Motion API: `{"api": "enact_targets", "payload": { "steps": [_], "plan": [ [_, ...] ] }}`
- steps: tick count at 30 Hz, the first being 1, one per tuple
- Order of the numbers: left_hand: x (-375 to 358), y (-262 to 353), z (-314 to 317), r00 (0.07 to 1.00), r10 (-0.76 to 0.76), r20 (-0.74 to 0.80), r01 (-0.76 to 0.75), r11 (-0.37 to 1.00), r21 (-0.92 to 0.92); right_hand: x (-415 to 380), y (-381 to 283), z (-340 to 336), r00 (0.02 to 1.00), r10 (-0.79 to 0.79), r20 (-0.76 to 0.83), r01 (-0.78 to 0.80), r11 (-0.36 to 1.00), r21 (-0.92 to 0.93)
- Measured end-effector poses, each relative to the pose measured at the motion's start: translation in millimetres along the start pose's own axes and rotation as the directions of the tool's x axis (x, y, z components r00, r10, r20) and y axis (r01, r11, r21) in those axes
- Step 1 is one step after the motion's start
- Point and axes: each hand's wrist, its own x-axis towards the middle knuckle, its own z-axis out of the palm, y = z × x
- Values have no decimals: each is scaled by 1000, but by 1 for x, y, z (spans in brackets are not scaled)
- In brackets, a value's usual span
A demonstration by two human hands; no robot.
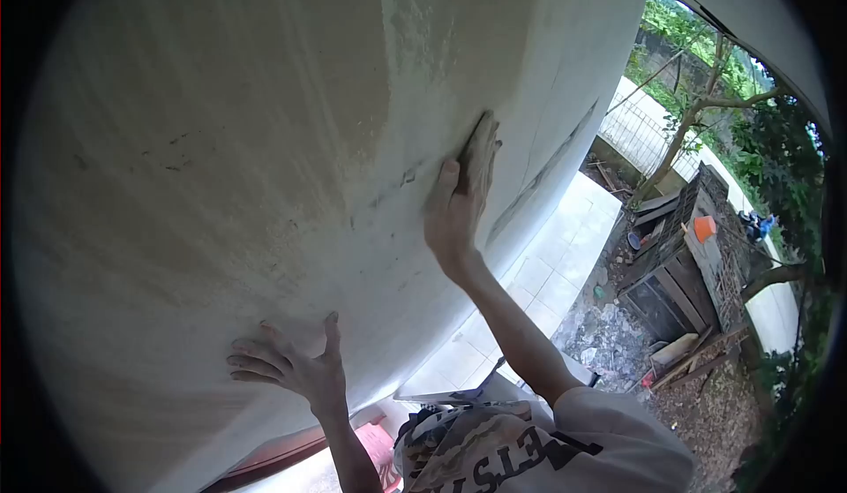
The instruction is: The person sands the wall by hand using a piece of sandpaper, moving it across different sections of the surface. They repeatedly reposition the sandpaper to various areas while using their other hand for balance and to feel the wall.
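A large off-white wall (291,255), smeared and streaked with plaster, fills most of the view in front of me. Low on it, my left hand (300,369) rests with fingers spread and holds nothing. Higher and to the right, my right hand (459,206) presses against the wall with its fingers together. Under those fingers a thin dark piece (477,138) shows along the edge; it looks like sandpaper, mostly hidden by the hand. Dark scuffs and a long crack mark the wall near my right hand.
Pale floor tiles (538,286) run along the wall's foot. Beyond them stands a weathered wooden hutch (675,286) with an orange pot (704,228) on top. A tree (688,127) and a white fence wall lie farther out. Something pink (379,449) is at the bottom.
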Motion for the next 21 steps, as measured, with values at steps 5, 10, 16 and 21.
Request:
{"api": "enact_targets", "payload": {
  "steps": [5, 10, 16, 21],
  "plan": [
    [3, -8, -10, 999, 30, 34, -31, 999, 14, 6, 23, -1, 996, -65, -57, 67, 997, 28],
    [9, -11, -6, 999, 47, 16, -48, 998, 42, 126, 44, -30, 913, 328, -243, -233, 907, 350],
    [4, -12, -6, 999, 54, -3, -54, 997, 60, 19, -4, 3, 986, 141, -83, -130, 983, 134],
    [-1, -11, -4, 999, 18, 46, -19, 1000, 24, -35, -13, 10, 996, -73, 54, 66, 990, 125]
  ]
}}
